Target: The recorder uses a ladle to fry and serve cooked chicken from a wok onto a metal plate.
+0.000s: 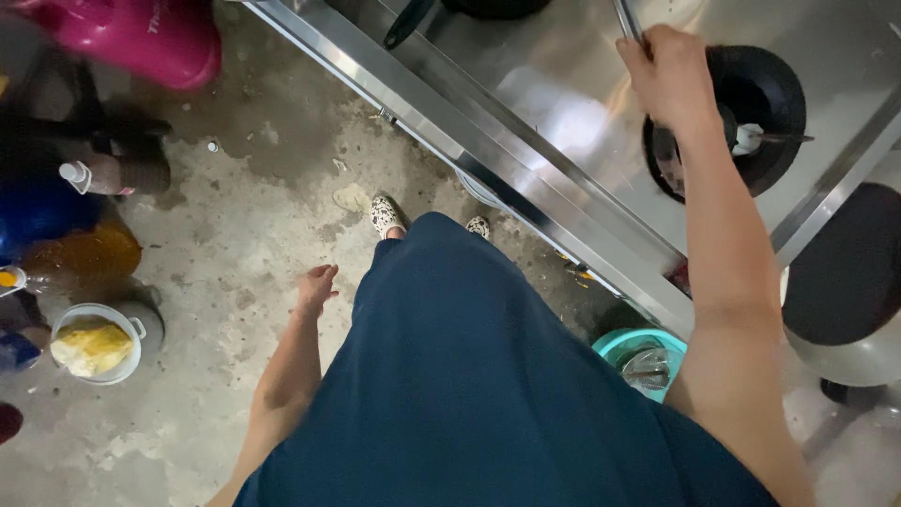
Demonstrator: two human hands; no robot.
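Right hand (668, 75): closed around a thin metal handle (627, 21) above the black burner well (751, 113) in the steel table (526, 113); a steady grip is advised. Left hand (314, 286): loosely spread, empty, hung over the concrete floor (235, 235). Nearby: white pot (94, 343), teal basin (638, 357), pink container (141, 38).

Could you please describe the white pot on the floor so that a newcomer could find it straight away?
Start at the steel counter and look across the concrete floor to the far left, past the hanging left hand. Below the amber bottle sits the white pot. It is the only round white vessel there, with small side handles and yellow lumps inside.
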